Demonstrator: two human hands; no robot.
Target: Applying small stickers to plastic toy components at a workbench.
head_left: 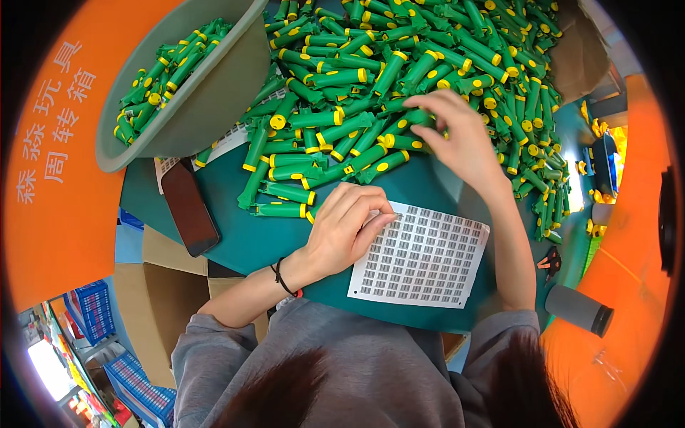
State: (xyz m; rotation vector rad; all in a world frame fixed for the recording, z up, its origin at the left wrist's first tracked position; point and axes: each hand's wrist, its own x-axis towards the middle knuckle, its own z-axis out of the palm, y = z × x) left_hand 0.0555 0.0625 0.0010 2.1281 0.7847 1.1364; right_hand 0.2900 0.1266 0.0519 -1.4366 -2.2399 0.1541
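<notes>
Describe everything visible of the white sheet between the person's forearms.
The white sheet looks like thin paper, printed with rows of small dark rectangles and a dark dot near its lower-left corner. It lies roughly flat, slightly slanted, on the green table. The left hand covers its upper-left corner; whether the fingers grip it is unclear.

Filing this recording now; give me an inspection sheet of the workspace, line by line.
Surface: green tabletop, largely covered at the far side.
Job's things: heap of green pieces with yellow ends; white sheet printed with rows of small dark rectangles.
Clutter: dark phone; grey tub holding more such pieces.
Hands: left hand pinched at the sheet's upper left corner, anything between the fingertips too small to tell; right hand at the heap, grip unclear.
Cables: nothing seen.
Surroundings: cardboard box, lower left.
</notes>
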